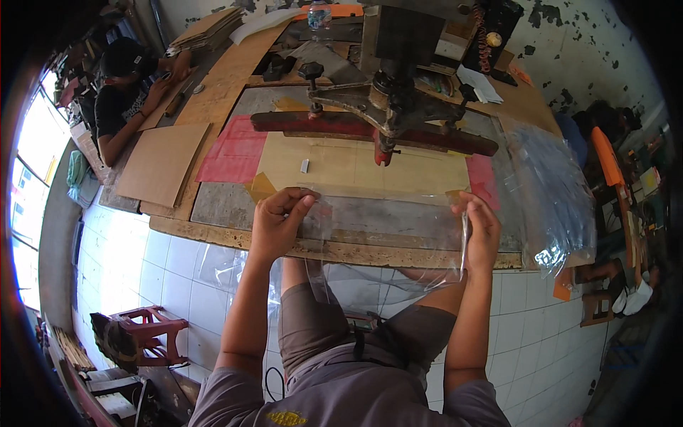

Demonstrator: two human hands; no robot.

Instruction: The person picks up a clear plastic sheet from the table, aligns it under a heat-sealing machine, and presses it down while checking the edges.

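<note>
At the near edge of the workbench (213, 231), a clear plastic sheet (388, 220) is held stretched between both hands. The left hand (279, 220) is closed, its fingertips pinched on the sheet's left upper corner. The right hand (482, 229) is curled around the sheet's right edge, the thumb and fingers closed on the plastic. Between the hands the sheet lies over the bench edge, and its lower part hangs down in front of the knees. Just beyond the hands a tan card sheet (363, 167) is laid flat, with red sheets (231, 151) seen at its left and right. Further beyond, a dark metal press (377, 117) with a long red bar is set across the bench. To the right of the right hand a heap of clear plastic bags (551, 192) is piled. Far to the left, another person (121, 99) is seated at the bench beside brown cardboard sheets (160, 164).
</note>
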